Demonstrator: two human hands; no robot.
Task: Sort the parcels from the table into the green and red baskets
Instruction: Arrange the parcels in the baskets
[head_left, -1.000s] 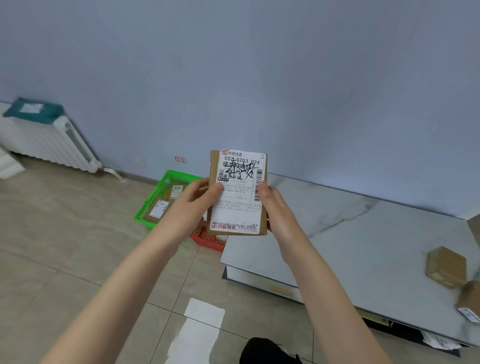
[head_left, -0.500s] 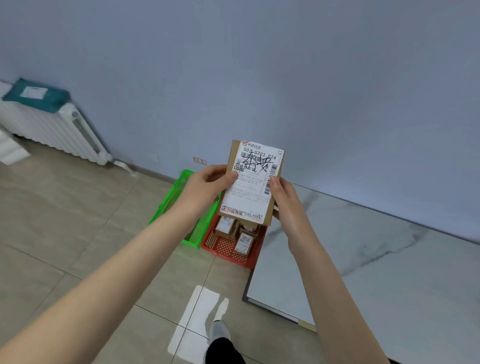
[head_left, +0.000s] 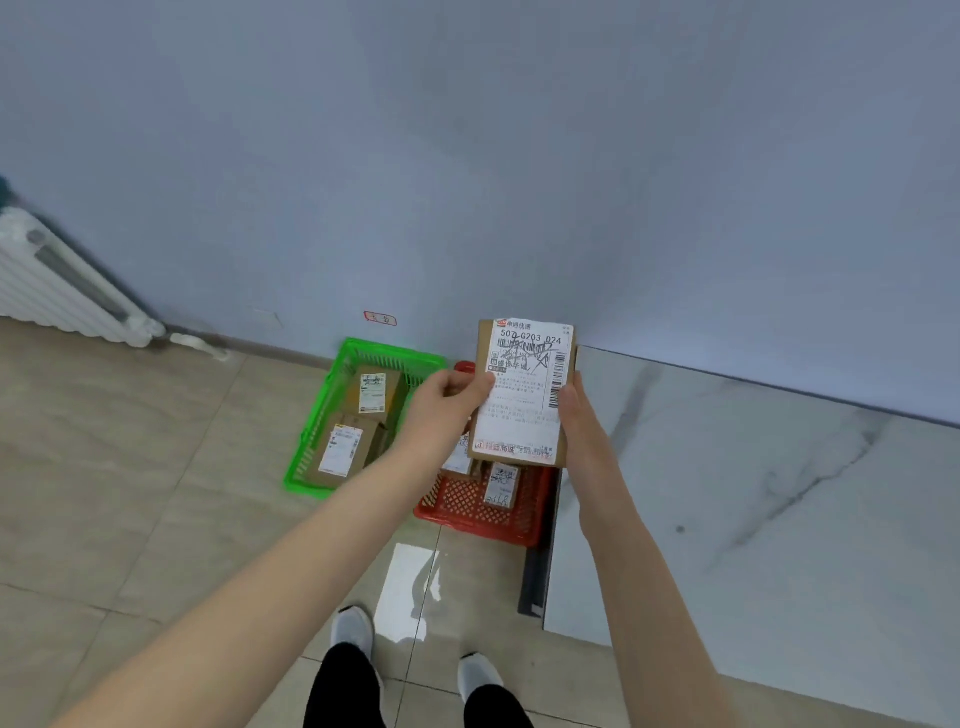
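In the head view I hold the parcel (head_left: 524, 395) with both hands, its white label facing me. My left hand (head_left: 441, 410) grips the left edge: the thumb lies on the label and the other fingers are curled behind the cardboard. My right hand (head_left: 576, 431) grips the right edge in the same way, with the thumb on the front near the barcode. Half a second ago the parcel leaned to the right; now it stands almost upright.

In the picture the parcel is in front of the red basket (head_left: 483, 514) and hides its far part. The red basket is on the floor, touching the end of the counter (head_left: 753, 493), and the green basket (head_left: 311, 441) is just beside it on the left. At least one labelled box (head_left: 501, 483) lies in the red basket, and two boxes (head_left: 371, 392) lie in the green one.

Compared with before, both baskets are larger and lower in the view. My two shoes (head_left: 353, 629) now show at the bottom edge, and the radiator (head_left: 57, 286) is at the left edge.
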